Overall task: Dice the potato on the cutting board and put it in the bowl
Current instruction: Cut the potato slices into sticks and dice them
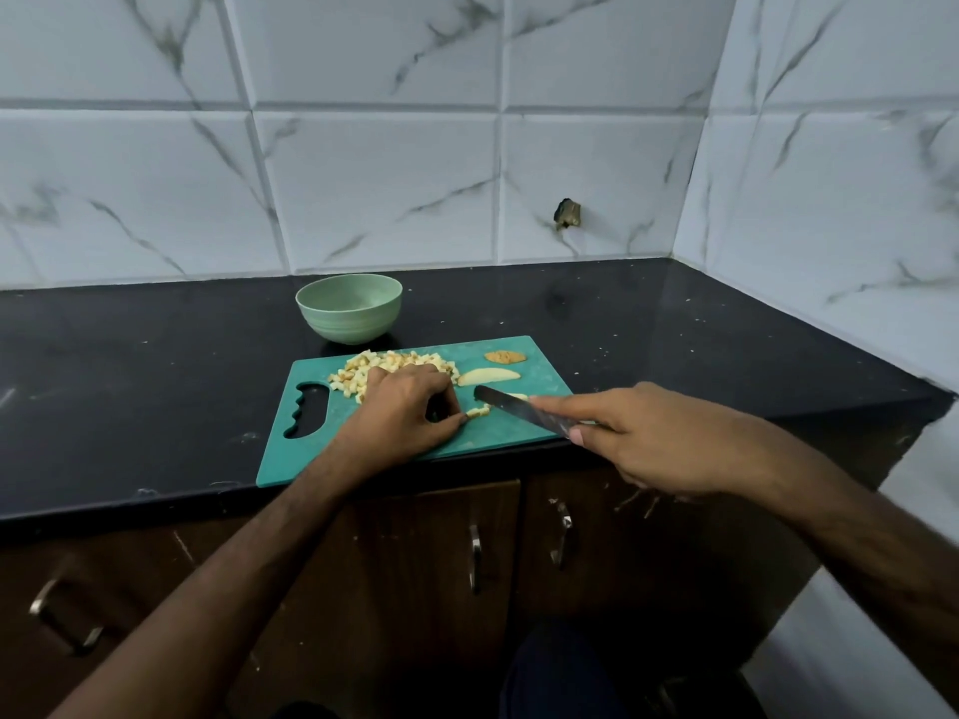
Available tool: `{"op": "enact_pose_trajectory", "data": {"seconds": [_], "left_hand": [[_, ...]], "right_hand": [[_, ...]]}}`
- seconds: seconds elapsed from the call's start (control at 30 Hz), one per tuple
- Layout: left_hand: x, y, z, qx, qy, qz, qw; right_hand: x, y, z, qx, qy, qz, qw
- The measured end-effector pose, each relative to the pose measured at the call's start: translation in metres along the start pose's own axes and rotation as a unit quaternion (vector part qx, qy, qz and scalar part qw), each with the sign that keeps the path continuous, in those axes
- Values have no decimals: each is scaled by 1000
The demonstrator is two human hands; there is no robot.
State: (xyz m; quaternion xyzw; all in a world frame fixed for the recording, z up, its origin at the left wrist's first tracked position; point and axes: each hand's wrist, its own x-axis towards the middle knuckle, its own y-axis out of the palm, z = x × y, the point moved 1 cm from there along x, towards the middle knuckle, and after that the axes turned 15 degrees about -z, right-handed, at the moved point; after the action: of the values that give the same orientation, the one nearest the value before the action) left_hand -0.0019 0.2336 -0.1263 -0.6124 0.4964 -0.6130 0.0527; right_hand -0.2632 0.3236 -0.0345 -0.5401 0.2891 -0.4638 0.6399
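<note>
A person stands at a black stone counter, working on a teal plastic cutting board (415, 438). Most of the dicing looks done: a heap of pale yellow potato cubes (386, 366) sits at the board's far left. The left hand (410, 412), fingers curled, pinches a small strip of potato (478, 410) near the board's middle. The right hand (638, 438) grips a dark-bladed kitchen knife (519, 407), forefinger stretched along the blade, tip just beside the strip. One uncut pale potato slice (488, 376) and a brown peel-covered end piece (505, 357) remain. The round pale green bowl (348, 307) behind the board appears empty, though its bottom is hidden. The knife's handle is covered by the hand.
</note>
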Motion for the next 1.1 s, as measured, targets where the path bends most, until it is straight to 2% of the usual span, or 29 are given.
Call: {"op": "enact_pose_trajectory", "data": {"seconds": [0.23, 0.43, 0.53, 0.63, 0.73, 0.87, 1.1], "left_hand": [[-1, -2, -2, 8, -4, 2, 1000], [-2, -3, -2, 25, 3, -8, 1000], [-5, -4, -4, 45, 28, -19, 998], [-4, -6, -7, 61, 50, -25, 997], [-1, -3, -8, 39, 78, 11, 996], [4, 5, -15, 24, 152, 47, 987], [18, 6, -14, 85, 253, 19, 964]], "right_hand": [[4, 27, 5, -37, -13, -13, 999], [-1, 4, -6, 1, 7, 43, 999], [0, -7, -18, 43, 18, 37, 998], [7, -4, -33, 110, 34, -17, 993], [20, 10, -54, 199, 55, -77, 975], [41, 33, -79, 278, 98, -169, 941], [76, 56, -98, 387, 161, -298, 858]]}}
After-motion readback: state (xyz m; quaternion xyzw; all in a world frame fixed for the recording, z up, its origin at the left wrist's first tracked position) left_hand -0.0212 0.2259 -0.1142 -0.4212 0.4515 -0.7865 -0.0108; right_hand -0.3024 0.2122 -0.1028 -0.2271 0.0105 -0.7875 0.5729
